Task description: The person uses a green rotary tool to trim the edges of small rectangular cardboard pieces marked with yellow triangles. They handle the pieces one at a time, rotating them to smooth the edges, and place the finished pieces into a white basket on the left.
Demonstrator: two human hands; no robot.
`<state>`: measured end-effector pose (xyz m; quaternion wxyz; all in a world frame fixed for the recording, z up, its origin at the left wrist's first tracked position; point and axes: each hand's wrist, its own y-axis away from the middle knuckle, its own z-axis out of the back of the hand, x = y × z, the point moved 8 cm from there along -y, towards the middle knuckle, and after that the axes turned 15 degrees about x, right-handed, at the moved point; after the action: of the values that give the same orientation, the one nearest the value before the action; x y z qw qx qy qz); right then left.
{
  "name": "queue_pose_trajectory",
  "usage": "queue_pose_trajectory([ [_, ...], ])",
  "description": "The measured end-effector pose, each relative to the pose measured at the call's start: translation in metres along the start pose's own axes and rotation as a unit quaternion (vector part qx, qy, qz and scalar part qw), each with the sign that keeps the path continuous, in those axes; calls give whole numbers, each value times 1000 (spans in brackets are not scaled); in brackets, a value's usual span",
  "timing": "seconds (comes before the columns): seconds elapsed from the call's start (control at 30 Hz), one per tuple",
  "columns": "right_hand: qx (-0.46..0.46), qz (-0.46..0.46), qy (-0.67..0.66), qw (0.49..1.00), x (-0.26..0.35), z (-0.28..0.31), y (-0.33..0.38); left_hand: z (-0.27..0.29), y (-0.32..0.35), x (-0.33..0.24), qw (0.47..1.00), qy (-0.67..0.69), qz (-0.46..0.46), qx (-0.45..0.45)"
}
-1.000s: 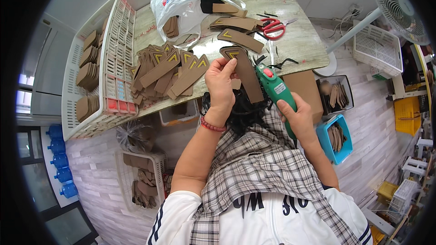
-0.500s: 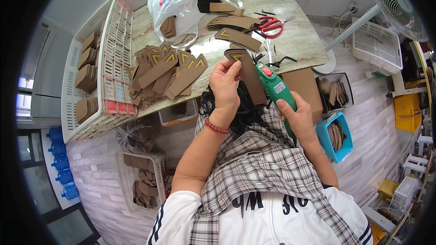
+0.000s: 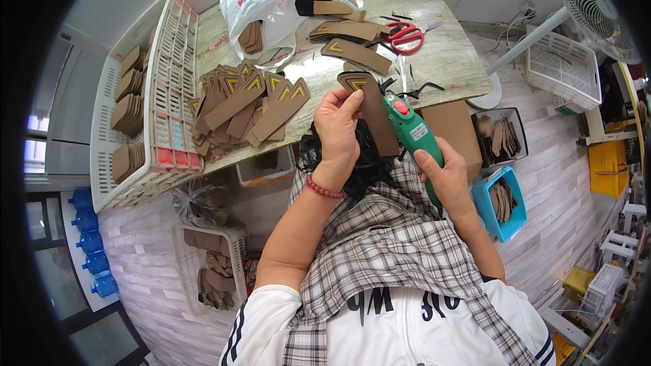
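Observation:
Pinched in my left hand (image 3: 338, 122) is a long brown fabric strap (image 3: 380, 118) with a yellow chevron near its rounded top end. My right hand (image 3: 444, 173) wraps round a green electric cutter (image 3: 419, 137) with a red button, its head close against the strap's right edge. Black scraps (image 3: 366, 156) lie in my lap beneath the strap. Left of my left hand, a heap of brown straps with yellow chevrons (image 3: 254, 105) covers the table's near edge. Another chevron strap (image 3: 356, 56) rests on the tabletop just beyond the held one.
White plastic basket (image 3: 176, 88) with stacked brown pieces stands at the table's left. A white plastic bag (image 3: 264, 0) and red-handled scissors (image 3: 405, 38) lie on the table (image 3: 447, 54). To my right are a blue bin (image 3: 485, 207) on the floor and a standing fan (image 3: 590, 7).
The strap and the cutter have shifted very slightly to the right together with my hands. My grip on both looks the same.

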<state>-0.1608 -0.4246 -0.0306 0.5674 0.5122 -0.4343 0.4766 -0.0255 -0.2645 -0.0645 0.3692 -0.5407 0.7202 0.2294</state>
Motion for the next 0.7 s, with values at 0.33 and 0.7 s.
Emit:
queue_pose_trajectory([
  [0.33, 0, 15, -7, 1000, 5, -1, -2, 2, 3, 6, 999, -19, 28, 16],
  [0.7, 11, 9, -5, 1000, 2, 3, -2, 4, 2, -19, 994, -112, -12, 15],
])
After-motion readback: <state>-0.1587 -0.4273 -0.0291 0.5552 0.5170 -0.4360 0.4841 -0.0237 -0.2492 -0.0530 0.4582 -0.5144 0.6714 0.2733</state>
